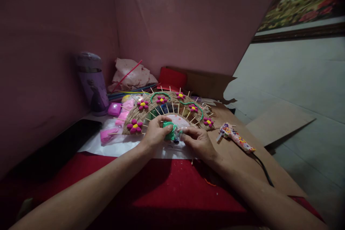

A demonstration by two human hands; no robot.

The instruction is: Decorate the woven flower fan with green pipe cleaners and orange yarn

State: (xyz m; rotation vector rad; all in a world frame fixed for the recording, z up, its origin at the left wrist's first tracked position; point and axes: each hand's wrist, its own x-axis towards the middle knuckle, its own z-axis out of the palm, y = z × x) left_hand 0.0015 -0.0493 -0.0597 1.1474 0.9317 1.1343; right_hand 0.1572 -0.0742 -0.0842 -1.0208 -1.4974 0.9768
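Note:
My left hand point(158, 131) is closed on a green clay packet point(169, 131) in clear plastic, its thumb pressed on the front. The fingers of my right hand point(198, 141) pinch the right end of the same plastic. Just behind both hands lies a half-round woven twine piece point(172, 97) with thin sticks poking out of its inner and outer edges. Magenta clay flowers point(134, 126) with yellow centres and wavy green strands point(198, 107) sit on its face. A small dark bit point(176, 141) shows under the packet.
Pink clay packets point(114, 109) and a purple tumbler point(93, 86) stand left, near a dark flat object point(64, 140). A flower-patterned glue gun point(237, 138) with a black cord rests on cardboard point(229, 154) at right. Red cloth point(167, 183) covers the front.

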